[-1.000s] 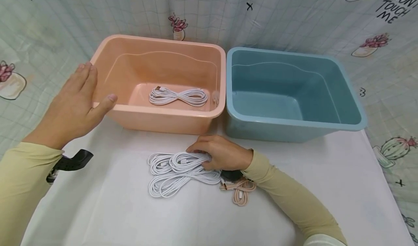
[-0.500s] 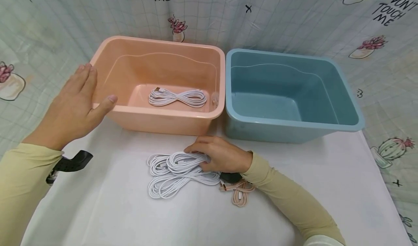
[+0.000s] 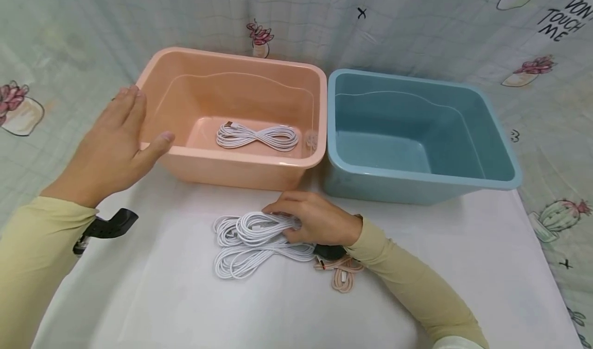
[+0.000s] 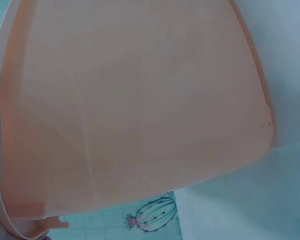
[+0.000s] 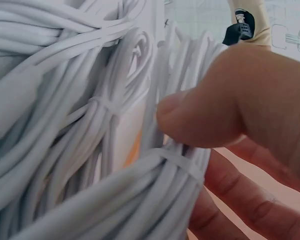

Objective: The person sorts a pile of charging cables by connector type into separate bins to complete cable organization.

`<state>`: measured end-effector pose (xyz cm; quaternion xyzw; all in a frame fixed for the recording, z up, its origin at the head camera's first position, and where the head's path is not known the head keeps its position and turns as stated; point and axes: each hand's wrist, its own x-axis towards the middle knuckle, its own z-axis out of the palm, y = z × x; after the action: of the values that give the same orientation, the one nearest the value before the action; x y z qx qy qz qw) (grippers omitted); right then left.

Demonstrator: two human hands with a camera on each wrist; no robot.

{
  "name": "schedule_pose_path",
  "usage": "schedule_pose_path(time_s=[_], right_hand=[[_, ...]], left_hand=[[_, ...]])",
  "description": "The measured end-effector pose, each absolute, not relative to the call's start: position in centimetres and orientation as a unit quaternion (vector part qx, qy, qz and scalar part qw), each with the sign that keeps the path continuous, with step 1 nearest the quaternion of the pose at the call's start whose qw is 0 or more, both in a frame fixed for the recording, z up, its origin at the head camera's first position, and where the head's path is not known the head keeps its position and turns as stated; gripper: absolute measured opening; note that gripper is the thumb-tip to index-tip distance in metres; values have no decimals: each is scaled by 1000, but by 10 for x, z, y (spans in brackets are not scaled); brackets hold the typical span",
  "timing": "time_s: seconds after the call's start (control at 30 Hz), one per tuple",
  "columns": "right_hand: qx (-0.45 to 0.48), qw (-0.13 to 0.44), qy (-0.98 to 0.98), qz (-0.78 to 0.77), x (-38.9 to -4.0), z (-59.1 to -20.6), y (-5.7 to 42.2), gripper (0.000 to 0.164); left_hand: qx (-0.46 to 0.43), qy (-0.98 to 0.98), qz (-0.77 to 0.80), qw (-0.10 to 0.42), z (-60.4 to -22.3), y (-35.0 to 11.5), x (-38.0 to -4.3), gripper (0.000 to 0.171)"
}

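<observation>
My right hand (image 3: pixel 319 220) pinches the upper coiled white cable (image 3: pixel 259 229) of a small pile on the table, thumb on one side and fingers on the other. In the right wrist view, the thumb presses this bundle (image 5: pixel 170 170) close to its tie. Another white cable coil (image 3: pixel 231 263) lies under and in front of it. My left hand (image 3: pixel 113 145) rests on the left rim of the peach bin (image 3: pixel 241 158), fingers straight and thumb over the front edge. A figure-eight white cable (image 3: pixel 258 137) lies inside that bin. The left wrist view shows the bin's outer wall (image 4: pixel 140 110).
A blue bin (image 3: pixel 417 176) stands to the right of the peach one. Pinkish coiled cables (image 3: pixel 343 277) lie beside the white pile, partly hidden by my right wrist. A patterned curtain (image 3: pixel 301 24) hangs behind the bins, and a white cloth (image 3: pixel 185 308) covers the table.
The head view has shifted slightly. The upper white coil has turned a little in my right hand, and its white plug shows less. My left hand stays on the rim.
</observation>
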<state>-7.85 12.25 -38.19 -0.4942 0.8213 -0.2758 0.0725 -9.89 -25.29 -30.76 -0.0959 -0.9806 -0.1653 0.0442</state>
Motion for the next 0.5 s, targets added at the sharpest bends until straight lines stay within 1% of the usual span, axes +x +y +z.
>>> schedule_pose_path(time_s=[0.17,0.5], right_hand=[[-497,49,812,-302,-78,-378,121,50],[-493,-11,813,-309,-77,-357,120,50]], left_hand=[[-88,-982,-164,34,-307,-251,-98,94],[-101,-980,-164,42,-307,-253,-99,93]])
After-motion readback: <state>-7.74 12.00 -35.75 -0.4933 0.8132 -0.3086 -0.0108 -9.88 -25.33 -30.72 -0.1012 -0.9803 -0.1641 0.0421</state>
